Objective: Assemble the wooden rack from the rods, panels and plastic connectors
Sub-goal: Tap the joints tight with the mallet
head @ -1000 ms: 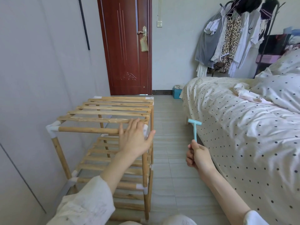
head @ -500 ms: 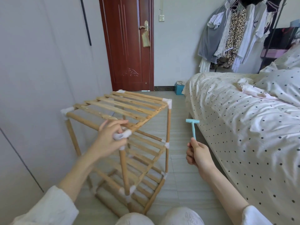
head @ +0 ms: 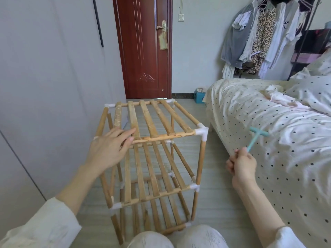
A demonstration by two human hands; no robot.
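The wooden rack (head: 152,122) stands upright on the floor in front of me, three slatted shelves joined by rods and white plastic connectors (head: 202,131). My left hand (head: 111,147) rests on the near left corner of the top shelf, fingers stretched out over the front rod. My right hand (head: 241,162) is to the right of the rack, apart from it, and grips the handle of a small light-blue plastic hammer (head: 257,136) whose head points up towards the bed.
A bed (head: 268,140) with a dotted cover fills the right side, close to the rack. A grey wall or wardrobe (head: 44,86) is on the left. A dark red door (head: 145,51) is behind, a clothes rail (head: 268,33) at back right. My knees (head: 177,238) are at the bottom edge.
The rack has turned on the floor under my left hand, so a long front rod now faces me. My left hand moved from gripping a corner to lying flat. The hammer tilted right.
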